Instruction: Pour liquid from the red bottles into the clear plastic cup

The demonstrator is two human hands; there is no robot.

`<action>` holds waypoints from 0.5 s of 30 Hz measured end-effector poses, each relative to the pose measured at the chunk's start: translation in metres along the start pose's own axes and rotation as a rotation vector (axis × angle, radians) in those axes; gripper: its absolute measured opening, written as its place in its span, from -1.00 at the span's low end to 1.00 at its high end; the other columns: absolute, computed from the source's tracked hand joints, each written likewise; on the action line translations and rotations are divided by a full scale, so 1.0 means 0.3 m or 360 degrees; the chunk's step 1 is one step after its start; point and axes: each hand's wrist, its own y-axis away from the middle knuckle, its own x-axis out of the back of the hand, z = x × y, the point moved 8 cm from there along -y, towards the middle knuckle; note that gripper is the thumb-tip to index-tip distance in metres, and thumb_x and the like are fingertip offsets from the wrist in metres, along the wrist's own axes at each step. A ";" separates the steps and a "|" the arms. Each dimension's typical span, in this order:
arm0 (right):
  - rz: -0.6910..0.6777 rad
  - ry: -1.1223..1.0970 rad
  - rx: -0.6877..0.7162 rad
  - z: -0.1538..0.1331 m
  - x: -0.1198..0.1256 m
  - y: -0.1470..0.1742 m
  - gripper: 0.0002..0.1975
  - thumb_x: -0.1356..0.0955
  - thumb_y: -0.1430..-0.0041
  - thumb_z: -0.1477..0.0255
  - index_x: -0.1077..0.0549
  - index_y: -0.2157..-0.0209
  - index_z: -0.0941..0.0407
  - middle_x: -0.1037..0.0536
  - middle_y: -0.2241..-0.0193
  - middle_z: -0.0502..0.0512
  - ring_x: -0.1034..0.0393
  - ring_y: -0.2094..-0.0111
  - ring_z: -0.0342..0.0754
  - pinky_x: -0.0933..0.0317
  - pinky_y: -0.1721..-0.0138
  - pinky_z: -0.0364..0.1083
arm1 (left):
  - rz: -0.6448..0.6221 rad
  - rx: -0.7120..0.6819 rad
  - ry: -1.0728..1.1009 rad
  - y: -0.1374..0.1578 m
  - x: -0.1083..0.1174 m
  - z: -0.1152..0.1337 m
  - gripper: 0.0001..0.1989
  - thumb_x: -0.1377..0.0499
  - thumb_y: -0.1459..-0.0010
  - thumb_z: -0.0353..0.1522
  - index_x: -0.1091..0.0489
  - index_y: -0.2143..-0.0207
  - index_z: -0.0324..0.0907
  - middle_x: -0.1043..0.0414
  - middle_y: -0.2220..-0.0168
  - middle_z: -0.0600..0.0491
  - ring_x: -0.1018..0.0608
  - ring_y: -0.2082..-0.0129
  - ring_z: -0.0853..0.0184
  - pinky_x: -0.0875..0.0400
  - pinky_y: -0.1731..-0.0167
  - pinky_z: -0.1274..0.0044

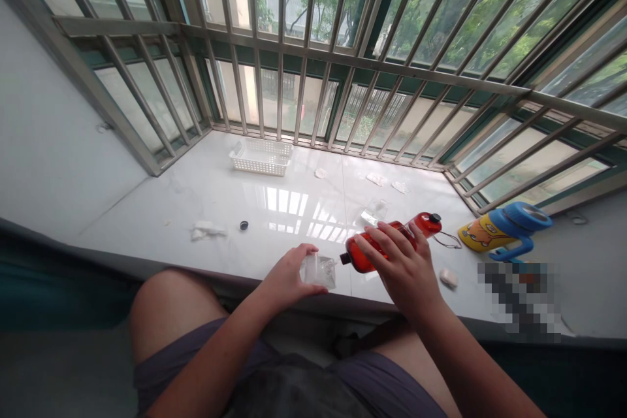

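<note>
Near the sill's front edge, my left hand point(289, 281) is closed round a small clear plastic cup point(319, 272), thumb on the near side and fingers on the far side. My right hand point(399, 258) grips a red bottle point(360, 251) from above. That bottle is tipped on its side, its dark neck pointing left at the cup's mouth, slightly apart from it. Whether liquid is flowing cannot be made out clearly. Just beyond my right hand is a second red bottle point(425, 223) with a black top. A small black cap point(243, 226) lies to the left.
A white plastic basket point(259, 160) stands by the barred window. Crumpled white tissue point(208, 231), a clear plastic piece point(373, 212) and several pale scraps lie on the white sill point(161, 209). A blue and yellow flask point(504, 228) lies tilted at right, near a whitish lump point(449, 278).
</note>
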 end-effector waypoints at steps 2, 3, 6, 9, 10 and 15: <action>-0.0001 0.0004 0.0007 -0.002 0.003 -0.003 -0.54 -0.35 -0.41 0.62 -0.49 -0.22 -0.09 -0.57 -0.21 0.07 -0.38 -0.28 0.16 0.19 -0.49 0.34 | -0.0002 -0.0002 0.0001 -0.001 0.000 -0.001 -0.18 -0.58 0.14 -0.15 -0.37 -0.17 -0.01 -0.50 -0.17 -0.05 -0.55 -0.17 0.00 -0.47 -0.19 0.20; -0.0001 0.0006 0.0010 -0.003 0.004 -0.004 -0.54 -0.34 -0.41 0.62 -0.49 -0.21 -0.09 -0.57 -0.21 0.07 -0.38 -0.28 0.16 0.20 -0.49 0.34 | -0.0002 -0.0003 0.0001 -0.002 -0.001 -0.001 -0.18 -0.58 0.14 -0.15 -0.37 -0.16 -0.01 -0.50 -0.17 -0.05 -0.55 -0.17 0.00 -0.47 -0.19 0.20; -0.0001 0.0017 0.0017 -0.006 0.008 -0.008 -0.53 -0.34 -0.39 0.64 -0.49 -0.21 -0.09 -0.58 -0.19 0.07 -0.39 -0.28 0.16 0.20 -0.49 0.34 | 0.0000 0.0001 -0.0002 -0.003 0.000 -0.002 -0.19 -0.58 0.14 -0.16 -0.37 -0.16 -0.01 -0.50 -0.17 -0.04 -0.55 -0.17 0.00 -0.47 -0.19 0.20; 0.0001 0.0022 0.0026 -0.007 0.009 -0.010 -0.51 -0.35 -0.38 0.64 -0.49 -0.21 -0.10 -0.58 -0.20 0.06 -0.39 -0.27 0.15 0.20 -0.48 0.33 | -0.0001 0.0015 -0.0008 -0.003 0.000 -0.003 -0.19 -0.59 0.14 -0.17 -0.37 -0.16 -0.01 -0.50 -0.16 -0.03 -0.55 -0.16 0.02 -0.47 -0.19 0.21; 0.0003 0.0023 0.0029 -0.007 0.009 -0.011 -0.51 -0.36 -0.38 0.64 -0.49 -0.21 -0.10 -0.58 -0.20 0.06 -0.39 -0.27 0.15 0.20 -0.49 0.33 | 0.0001 0.0017 -0.0009 -0.003 0.000 -0.002 -0.19 -0.59 0.14 -0.18 -0.37 -0.15 -0.02 -0.51 -0.15 -0.03 -0.55 -0.16 0.02 -0.47 -0.19 0.21; -0.0001 0.0026 0.0051 -0.011 0.008 -0.011 -0.54 -0.36 -0.39 0.60 -0.49 -0.21 -0.09 -0.58 -0.20 0.07 -0.38 -0.28 0.16 0.21 -0.49 0.35 | 0.0006 0.0007 0.0008 -0.001 0.000 0.002 -0.19 -0.58 0.15 -0.17 -0.38 -0.15 -0.01 -0.51 -0.15 -0.03 -0.55 -0.15 0.02 -0.47 -0.18 0.21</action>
